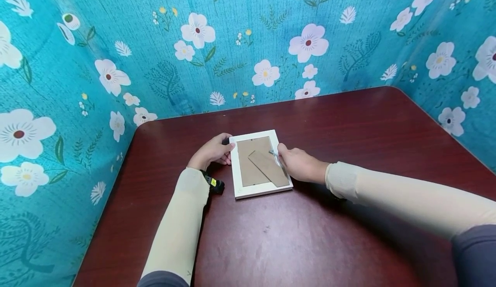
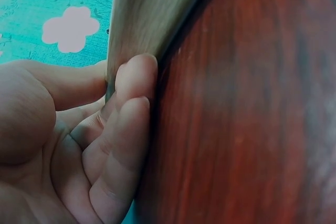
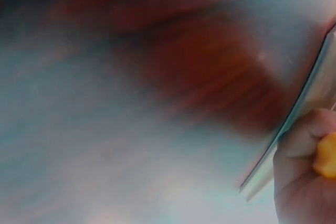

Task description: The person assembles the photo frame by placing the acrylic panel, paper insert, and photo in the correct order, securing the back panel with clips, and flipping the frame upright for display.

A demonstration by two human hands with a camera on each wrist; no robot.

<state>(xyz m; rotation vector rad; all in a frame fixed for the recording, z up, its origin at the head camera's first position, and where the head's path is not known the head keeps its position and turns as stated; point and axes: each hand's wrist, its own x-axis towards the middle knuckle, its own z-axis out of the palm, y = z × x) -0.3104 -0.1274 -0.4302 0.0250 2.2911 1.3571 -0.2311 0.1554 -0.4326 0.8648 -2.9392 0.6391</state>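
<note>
A white photo frame [image 1: 256, 189] lies back side up, showing its brown backing board [image 1: 249, 173] and a folded stand flap [image 1: 271, 168]. At the frame's upper left my left hand [image 1: 214, 150] grips the edge, thumb on top and fingers against the side. Close up in the left wrist view, the left hand's curled fingers [image 2: 131, 124] press along the frame's side [image 2: 147, 19]. My right hand [image 1: 302, 164] is at the right edge, holding a screwdriver whose metal shaft [image 1: 273, 153] reaches over the backing. Its orange handle end [image 3: 326, 157] shows in the right wrist view.
The dark red wooden table [image 1: 329, 128] spreads around the frame. A turquoise flowered cloth [image 1: 240, 46] hangs along the back and both sides. A black wrist strap with a camera [image 1: 217, 185] sits at my left wrist, beside the frame.
</note>
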